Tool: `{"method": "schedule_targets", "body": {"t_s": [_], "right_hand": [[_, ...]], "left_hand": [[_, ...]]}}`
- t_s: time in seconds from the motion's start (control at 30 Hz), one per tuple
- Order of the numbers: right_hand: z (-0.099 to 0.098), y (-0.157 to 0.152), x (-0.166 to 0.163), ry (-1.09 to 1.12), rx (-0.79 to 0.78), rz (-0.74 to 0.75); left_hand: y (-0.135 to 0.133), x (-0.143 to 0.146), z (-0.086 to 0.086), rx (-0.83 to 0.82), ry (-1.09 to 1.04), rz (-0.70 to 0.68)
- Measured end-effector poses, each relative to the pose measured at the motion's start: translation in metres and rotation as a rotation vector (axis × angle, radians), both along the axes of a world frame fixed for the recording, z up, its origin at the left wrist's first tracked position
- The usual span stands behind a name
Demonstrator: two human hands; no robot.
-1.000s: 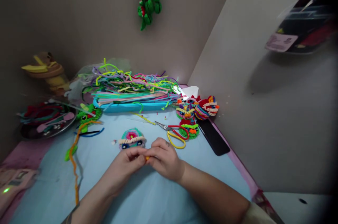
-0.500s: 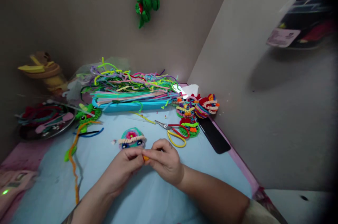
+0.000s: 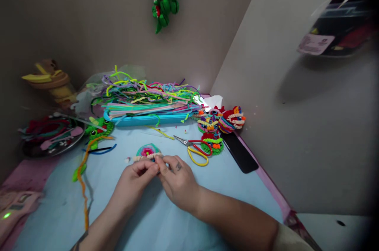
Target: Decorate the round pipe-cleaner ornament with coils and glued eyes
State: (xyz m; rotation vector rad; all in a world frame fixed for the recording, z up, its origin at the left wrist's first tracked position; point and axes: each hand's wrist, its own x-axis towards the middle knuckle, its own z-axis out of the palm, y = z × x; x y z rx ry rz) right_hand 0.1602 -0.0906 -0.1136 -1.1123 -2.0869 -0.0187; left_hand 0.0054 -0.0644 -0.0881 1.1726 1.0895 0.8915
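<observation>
My left hand point(image 3: 137, 178) and my right hand point(image 3: 179, 180) meet at the fingertips, both pinched closed. The small orange piece that showed between them half a second ago is now hidden by the fingers. Just behind them lies a round pipe-cleaner figure point(image 3: 148, 150), teal and pink with a cream band; my fingers cover its lower part. To the right of my hands, scissors point(image 3: 189, 143) with one red and one yellow handle lie with their blades parted. An orange pipe cleaner point(image 3: 80, 176) stretches along the cloth on the left.
A blue tray point(image 3: 154, 120) heaped with pipe cleaners stands at the back. Colourful finished figures point(image 3: 232, 120) and a black phone point(image 3: 240, 152) are on the right. A green figure point(image 3: 99, 128) and a metal plate point(image 3: 59, 149) sit on the left. Walls close off the back and right.
My hands have moved slightly up and left, now covering the round figure's lower part. My right hand has turned so its back shows more, and the orange piece has gone from sight.
</observation>
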Motion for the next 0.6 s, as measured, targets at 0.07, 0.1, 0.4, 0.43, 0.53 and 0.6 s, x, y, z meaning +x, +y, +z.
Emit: {"method": "schedule_targets", "body": {"t_s": [0.07,0.1,0.4,0.43,0.53,0.6], "right_hand": [[0.000,0.001,0.000,0.015,0.002,0.018],[0.001,0.001,0.000,0.038,0.006,0.034],[0.011,0.003,0.011,0.459,-0.100,0.166],[0.011,0.003,0.012,0.472,-0.102,0.175],[0.013,0.003,0.013,0.465,-0.098,0.201],[0.012,0.003,0.012,0.458,-0.093,0.198]], "left_hand": [[0.000,0.000,-0.001,0.018,0.010,-0.004],[0.000,0.000,-0.002,0.025,0.009,-0.016],[0.000,-0.001,-0.002,0.015,0.004,-0.136],[0.000,-0.001,-0.001,0.003,-0.003,-0.149],[-0.001,0.001,0.001,-0.024,-0.028,-0.156],[-0.002,0.003,0.000,-0.030,-0.033,-0.139]]}}
